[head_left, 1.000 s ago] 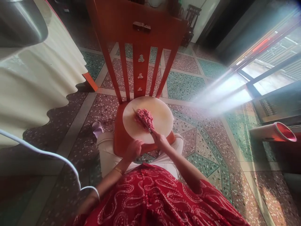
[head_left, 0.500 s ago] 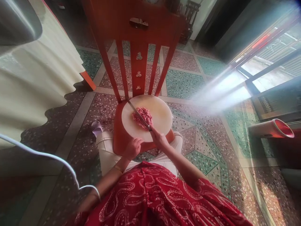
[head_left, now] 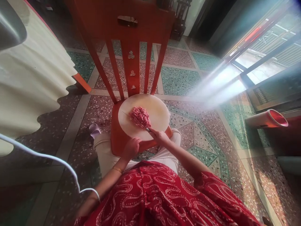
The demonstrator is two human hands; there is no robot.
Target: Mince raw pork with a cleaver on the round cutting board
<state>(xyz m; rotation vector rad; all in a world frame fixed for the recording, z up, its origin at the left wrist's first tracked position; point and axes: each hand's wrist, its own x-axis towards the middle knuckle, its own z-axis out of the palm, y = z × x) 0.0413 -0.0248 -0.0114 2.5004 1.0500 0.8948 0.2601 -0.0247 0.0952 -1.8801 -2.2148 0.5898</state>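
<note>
A round pale cutting board (head_left: 158,110) lies on the seat of a red wooden chair (head_left: 117,131). A heap of pink minced meat (head_left: 140,116) sits near the board's middle. My right hand (head_left: 159,137) grips a knife (head_left: 137,122) at the board's near edge, its blade lying low across the near side of the meat and pointing left. My left hand (head_left: 131,148) curls over the chair seat's front edge just below the board, with a gold bangle on that wrist.
The chair's slatted back (head_left: 131,59) rises behind the board. A cream cloth-covered table (head_left: 30,84) stands at the left. A red-rimmed cylinder (head_left: 270,119) lies on the patterned floor at the right, near a sunlit window. A white cable (head_left: 47,158) crosses the lower left.
The knife blade, raised over the meat half a second ago, has come down onto its near side. The view has shifted slightly. My left hand stays on the seat edge.
</note>
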